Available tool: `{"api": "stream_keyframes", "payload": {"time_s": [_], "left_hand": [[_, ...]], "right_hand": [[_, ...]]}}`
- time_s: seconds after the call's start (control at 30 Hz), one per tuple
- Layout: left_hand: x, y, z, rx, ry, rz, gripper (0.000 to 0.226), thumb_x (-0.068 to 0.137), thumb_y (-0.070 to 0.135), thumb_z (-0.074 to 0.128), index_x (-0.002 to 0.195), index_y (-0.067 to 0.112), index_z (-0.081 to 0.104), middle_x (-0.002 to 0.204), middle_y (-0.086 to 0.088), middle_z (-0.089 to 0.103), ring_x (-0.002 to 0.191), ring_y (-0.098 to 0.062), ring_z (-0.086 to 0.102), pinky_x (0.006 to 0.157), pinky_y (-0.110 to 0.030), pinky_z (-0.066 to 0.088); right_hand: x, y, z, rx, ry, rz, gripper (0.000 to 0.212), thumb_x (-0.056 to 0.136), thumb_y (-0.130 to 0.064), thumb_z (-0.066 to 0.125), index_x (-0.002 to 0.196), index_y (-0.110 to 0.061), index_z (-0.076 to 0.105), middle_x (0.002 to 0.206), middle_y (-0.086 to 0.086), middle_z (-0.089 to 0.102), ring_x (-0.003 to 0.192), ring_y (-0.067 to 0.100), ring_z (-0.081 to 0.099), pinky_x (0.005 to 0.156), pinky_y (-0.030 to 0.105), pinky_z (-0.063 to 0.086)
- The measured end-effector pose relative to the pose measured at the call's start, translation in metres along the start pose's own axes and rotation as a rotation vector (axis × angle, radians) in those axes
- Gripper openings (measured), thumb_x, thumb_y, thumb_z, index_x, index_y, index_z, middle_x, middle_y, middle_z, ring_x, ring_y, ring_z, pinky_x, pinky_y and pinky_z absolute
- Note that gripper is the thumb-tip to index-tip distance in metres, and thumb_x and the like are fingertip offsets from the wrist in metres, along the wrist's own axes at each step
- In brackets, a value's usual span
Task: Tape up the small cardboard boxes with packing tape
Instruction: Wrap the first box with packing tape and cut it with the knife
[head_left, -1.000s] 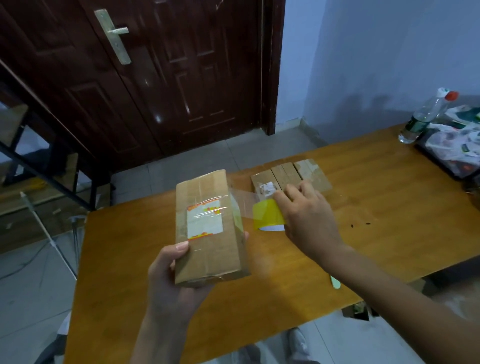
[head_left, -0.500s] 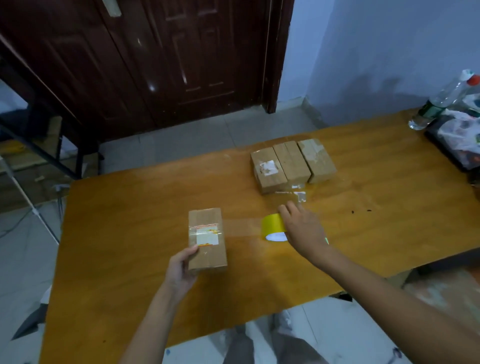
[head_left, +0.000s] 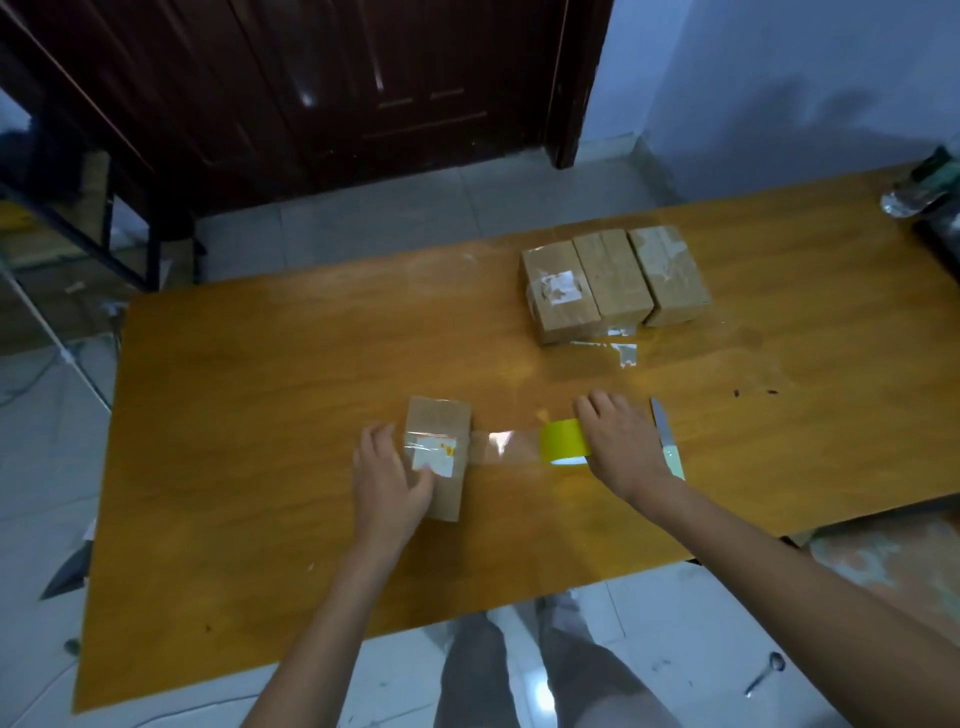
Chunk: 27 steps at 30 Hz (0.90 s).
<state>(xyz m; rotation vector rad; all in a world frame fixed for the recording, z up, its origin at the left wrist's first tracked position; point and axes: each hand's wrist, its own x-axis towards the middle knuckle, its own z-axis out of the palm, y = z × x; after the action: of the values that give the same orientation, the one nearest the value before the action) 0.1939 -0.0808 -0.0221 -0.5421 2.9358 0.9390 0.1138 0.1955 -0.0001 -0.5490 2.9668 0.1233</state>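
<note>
While lying flat on wooden surface (head_left: 260, 415), one small cardboard box (head_left: 437, 457) with long axis running near-to-far, labelled face up. Left hand (head_left: 387, 480) pressing on its near-left part, fingers mostly straight. Clear tape strip (head_left: 498, 448) stretched rightward from box to one yellow tape roll (head_left: 563, 441), gripped by right hand (head_left: 621, 444). Three more boxes (head_left: 613, 280) side by side farther back. One knife (head_left: 667, 441) just right of right hand.

On the worktop (head_left: 260, 415) in front of you, the box (head_left: 439, 462) lies left of the tape roll (head_left: 563, 441); a knife (head_left: 667, 441) lies right; three boxes (head_left: 613, 283) sit behind.
</note>
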Motion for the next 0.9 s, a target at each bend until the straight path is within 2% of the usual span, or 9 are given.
{"api": "stream_keyframes", "payload": {"time_s": [0.07, 0.13, 0.17, 0.23, 0.3, 0.43, 0.63, 0.77, 0.9], "left_hand": [[0.001, 0.015, 0.002, 0.084, -0.009, 0.203, 0.076, 0.076, 0.048, 0.061, 0.141, 0.011, 0.043, 0.145, -0.012, 0.039, 0.134, -0.033, 0.036, 0.108, -0.047, 0.034], [0.006, 0.017, 0.009, 0.252, -0.123, 0.360, 0.085, 0.079, 0.065, 0.050, 0.151, 0.022, 0.031, 0.160, -0.004, 0.021, 0.148, -0.028, 0.014, 0.117, -0.050, 0.019], [0.009, 0.014, 0.013, 0.341, -0.186, 0.413, 0.088, 0.081, 0.070, 0.044, 0.154, 0.024, 0.023, 0.163, -0.001, 0.010, 0.151, -0.025, 0.002, 0.119, -0.053, 0.013], [0.013, 0.005, 0.020, 0.438, -0.237, 0.473, 0.091, 0.083, 0.072, 0.036, 0.156, 0.023, 0.012, 0.164, 0.001, -0.002, 0.151, -0.021, -0.006, 0.119, -0.055, 0.010], [0.012, 0.001, 0.026, 0.439, -0.220, 0.443, 0.090, 0.085, 0.067, 0.037, 0.156, 0.021, 0.008, 0.164, 0.001, -0.004, 0.151, -0.021, -0.007, 0.120, -0.054, 0.008], [0.005, 0.000, 0.030, 0.397, -0.143, 0.378, 0.088, 0.082, 0.057, 0.044, 0.156, 0.018, 0.015, 0.164, -0.001, 0.005, 0.151, -0.021, 0.001, 0.120, -0.052, 0.011], [0.005, -0.004, 0.028, 0.424, -0.143, 0.310, 0.090, 0.080, 0.057, 0.042, 0.156, 0.020, 0.012, 0.164, 0.001, 0.002, 0.151, -0.020, -0.002, 0.120, -0.053, 0.008], [0.006, -0.035, 0.010, 0.438, -0.102, 0.226, 0.089, 0.080, 0.057, 0.038, 0.156, 0.017, 0.015, 0.164, -0.001, 0.001, 0.151, -0.022, -0.002, 0.119, -0.054, 0.010], [0.008, -0.056, -0.005, 0.459, -0.092, 0.169, 0.089, 0.080, 0.059, 0.035, 0.155, 0.015, 0.016, 0.164, -0.001, 0.001, 0.151, -0.021, -0.005, 0.119, -0.055, 0.013]], "right_hand": [[-0.003, 0.003, 0.003, 0.028, -0.020, 0.005, 0.047, 0.052, -0.001, 0.076, 0.095, -0.011, 0.057, 0.086, 0.006, 0.054, 0.072, 0.027, 0.053, 0.050, 0.035, 0.043], [-0.006, 0.006, 0.005, 0.046, -0.037, 0.013, 0.050, 0.053, -0.004, 0.079, 0.098, -0.010, 0.058, 0.088, 0.006, 0.057, 0.074, 0.027, 0.054, 0.050, 0.034, 0.042], [-0.007, 0.008, 0.006, 0.054, -0.039, 0.017, 0.051, 0.053, -0.004, 0.080, 0.099, -0.010, 0.058, 0.088, 0.006, 0.058, 0.074, 0.027, 0.054, 0.049, 0.033, 0.040], [-0.009, 0.010, 0.008, 0.070, -0.041, 0.024, 0.051, 0.055, -0.003, 0.079, 0.101, -0.010, 0.057, 0.088, 0.005, 0.059, 0.075, 0.026, 0.054, 0.045, 0.031, 0.036], [-0.010, 0.011, 0.009, 0.097, -0.031, 0.028, 0.048, 0.057, -0.002, 0.078, 0.099, -0.011, 0.055, 0.085, 0.003, 0.059, 0.075, 0.026, 0.055, 0.042, 0.029, 0.031], [-0.005, 0.015, 0.001, 0.128, 0.047, 0.049, 0.040, 0.061, -0.008, 0.076, 0.094, -0.013, 0.055, 0.085, 0.002, 0.060, 0.077, 0.026, 0.054, 0.046, 0.027, 0.025], [0.001, 0.029, -0.004, -0.112, 0.120, -0.014, 0.034, 0.060, 0.008, 0.061, 0.088, -0.012, 0.059, 0.079, 0.004, 0.056, 0.077, 0.027, 0.049, 0.049, 0.028, 0.022], [-0.004, 0.057, -0.001, -0.144, 0.128, 0.059, 0.034, 0.057, 0.011, 0.063, 0.084, -0.009, 0.059, 0.075, 0.005, 0.055, 0.079, 0.029, 0.047, 0.051, 0.028, 0.021], [0.000, 0.064, -0.002, -0.153, 0.129, 0.028, 0.033, 0.059, 0.012, 0.065, 0.084, -0.009, 0.058, 0.073, 0.005, 0.054, 0.081, 0.030, 0.047, 0.052, 0.030, 0.021]]}}
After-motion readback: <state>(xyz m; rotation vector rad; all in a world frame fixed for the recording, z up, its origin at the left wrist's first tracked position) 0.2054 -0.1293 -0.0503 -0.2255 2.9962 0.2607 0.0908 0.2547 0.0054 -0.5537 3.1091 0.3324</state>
